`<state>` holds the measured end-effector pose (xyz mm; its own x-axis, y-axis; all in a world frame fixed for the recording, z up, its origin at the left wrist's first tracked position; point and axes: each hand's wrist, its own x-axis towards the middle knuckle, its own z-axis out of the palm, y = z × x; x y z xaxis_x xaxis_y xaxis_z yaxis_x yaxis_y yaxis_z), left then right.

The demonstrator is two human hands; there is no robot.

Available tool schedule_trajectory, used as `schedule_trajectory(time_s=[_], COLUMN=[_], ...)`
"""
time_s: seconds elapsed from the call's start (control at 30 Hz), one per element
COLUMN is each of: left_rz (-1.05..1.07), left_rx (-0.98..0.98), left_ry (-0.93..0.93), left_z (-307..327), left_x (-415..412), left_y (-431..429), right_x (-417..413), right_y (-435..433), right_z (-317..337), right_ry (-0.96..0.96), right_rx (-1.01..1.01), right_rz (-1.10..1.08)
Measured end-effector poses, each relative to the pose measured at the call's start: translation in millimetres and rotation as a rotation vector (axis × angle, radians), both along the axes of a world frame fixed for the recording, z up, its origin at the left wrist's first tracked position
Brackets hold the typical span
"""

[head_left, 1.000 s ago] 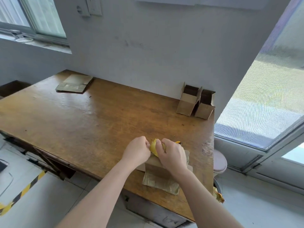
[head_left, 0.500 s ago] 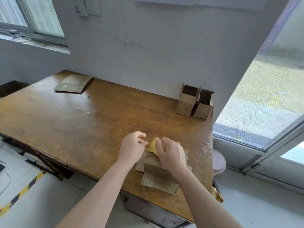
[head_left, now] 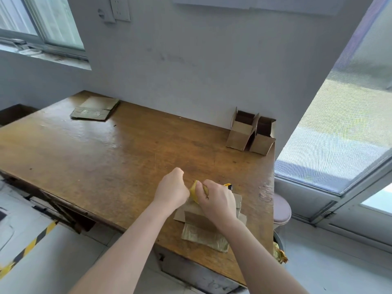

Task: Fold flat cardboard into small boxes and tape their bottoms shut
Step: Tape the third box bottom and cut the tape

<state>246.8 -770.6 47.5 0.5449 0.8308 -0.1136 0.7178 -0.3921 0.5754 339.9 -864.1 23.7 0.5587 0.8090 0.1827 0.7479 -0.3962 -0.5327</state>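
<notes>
A small cardboard box (head_left: pixel 196 218) stands upside down near the front right of the wooden table (head_left: pixel 106 158), its flaps spread on the surface. My right hand (head_left: pixel 216 201) grips a yellow roll of tape (head_left: pixel 194 190) held over the box. Just left of the roll, my left hand (head_left: pixel 172 188) is curled with its fingers at the tape's edge; the free end is hidden by the hand. A strip of clear tape film (head_left: pixel 204 237) lies on the table in front of the box. A yellow knife tip (head_left: pixel 228 185) peeks out behind my right hand.
Two open folded boxes (head_left: pixel 251 135) stand at the back right corner against the wall. A stack of flat cardboard (head_left: pixel 95 108) lies at the back left. A round stool (head_left: pixel 281 211) sits right of the table, below a large window.
My left hand opened a little at the roll, then curled again and shifted slightly left and away from me. The right hand and the roll stayed over the box.
</notes>
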Motion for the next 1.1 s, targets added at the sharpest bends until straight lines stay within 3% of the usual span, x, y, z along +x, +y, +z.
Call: schedule_trajectory(time_s=[0.17,0.43,0.5,0.63,0.77,1.1], left_rz=[-0.07,0.068,0.073,0.038,0.06,0.01], left_rx=[0.006,-0.351,-0.341,-0.28,-0.3,-0.443], left_ry=[0.034,-0.185,-0.218,-0.123,-0.162,-0.07], left_z=[-1,-10,-10,-11,-10,-3], left_x=[2,-2,-4,-12,-13,-6], left_y=[-9,7,10,13,8,7], right_x=[0,3,4,4,3,3], right_y=[-1,-2,-1,1,3,0], right_z=[1,2,2,1,1,1], right_ry=[-0.01,0.039,0.048,0.058,0.05,0.034], right_rx=[-0.005,0.028,0.031,0.032,0.044,0.037], right_rz=[0.002,0.016,0.009,-0.003,-0.006,-0.001])
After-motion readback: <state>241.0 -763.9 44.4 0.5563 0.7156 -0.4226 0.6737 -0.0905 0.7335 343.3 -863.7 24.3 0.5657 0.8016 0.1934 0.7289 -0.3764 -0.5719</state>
